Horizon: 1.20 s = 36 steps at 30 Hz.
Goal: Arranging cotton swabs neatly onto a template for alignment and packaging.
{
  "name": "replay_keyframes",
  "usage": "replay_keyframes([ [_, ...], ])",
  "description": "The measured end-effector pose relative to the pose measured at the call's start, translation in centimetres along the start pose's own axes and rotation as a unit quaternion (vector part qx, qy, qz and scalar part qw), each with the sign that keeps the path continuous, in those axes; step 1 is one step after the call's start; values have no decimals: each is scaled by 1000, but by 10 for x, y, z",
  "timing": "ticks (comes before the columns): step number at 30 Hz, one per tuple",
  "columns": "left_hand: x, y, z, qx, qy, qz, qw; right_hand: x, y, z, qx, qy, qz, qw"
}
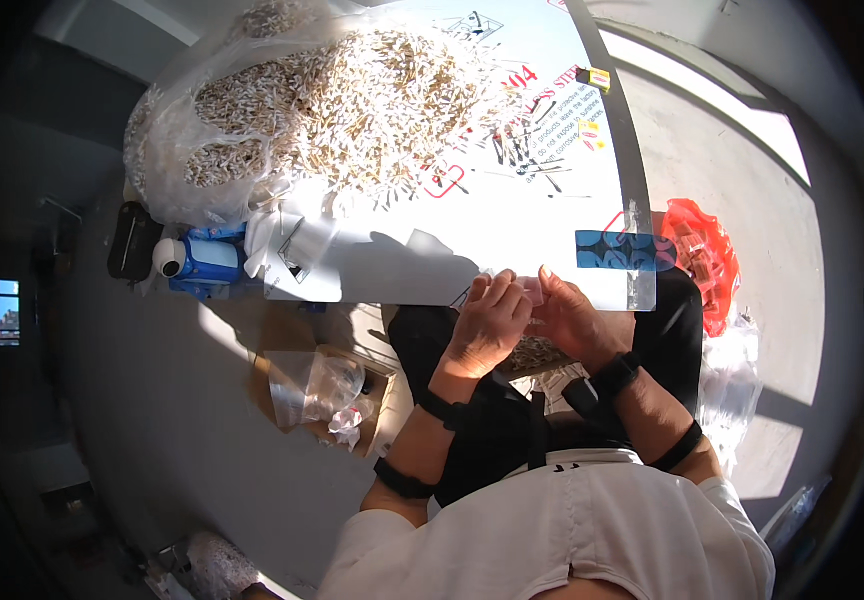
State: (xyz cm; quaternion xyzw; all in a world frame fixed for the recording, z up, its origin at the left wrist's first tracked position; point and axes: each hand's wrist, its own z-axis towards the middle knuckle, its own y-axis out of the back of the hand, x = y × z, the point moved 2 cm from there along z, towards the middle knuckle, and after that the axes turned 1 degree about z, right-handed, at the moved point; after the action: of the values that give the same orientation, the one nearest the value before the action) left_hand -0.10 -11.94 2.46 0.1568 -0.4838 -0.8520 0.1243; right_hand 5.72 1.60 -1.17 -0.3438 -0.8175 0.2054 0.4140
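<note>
Above my lap, at the near edge of the white table, both hands hold a small clear, pinkish plastic packet. My left hand pinches its left side with bent fingers. My right hand has the other side between thumb and fingers, the thumb pointing up. What is inside the packet is too small to make out. Beyond my hands lies a big heap of small pale sticks, partly inside a large clear plastic bag. Several dark sticks lie scattered at the heap's right.
A blue patterned strip lies at the table's right corner, beside a red plastic bag of small packets. A small yellow box stands far right. At left are a blue bottle and a black case. Below stands a cardboard box.
</note>
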Motion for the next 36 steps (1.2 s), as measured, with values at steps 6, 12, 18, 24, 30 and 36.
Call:
replay_keyframes([
  [6,-32,-12,14,-86,127,-250,956,-5,44,-8,-14,105,127,986],
  [12,-9,-36,17,2,397,-468,789,26,43,-45,-40,108,115,987],
  [18,-43,-35,50,75,435,-459,771,31,62,-58,-70,159,92,981],
  [24,-58,-49,64,55,413,-434,799,44,92,-74,-170,367,-132,905],
  [30,-82,-71,76,64,333,-436,834,44,97,-71,-79,296,-167,937],
  [36,-92,-77,86,134,336,-527,769,51,120,-75,-75,292,-107,947],
])
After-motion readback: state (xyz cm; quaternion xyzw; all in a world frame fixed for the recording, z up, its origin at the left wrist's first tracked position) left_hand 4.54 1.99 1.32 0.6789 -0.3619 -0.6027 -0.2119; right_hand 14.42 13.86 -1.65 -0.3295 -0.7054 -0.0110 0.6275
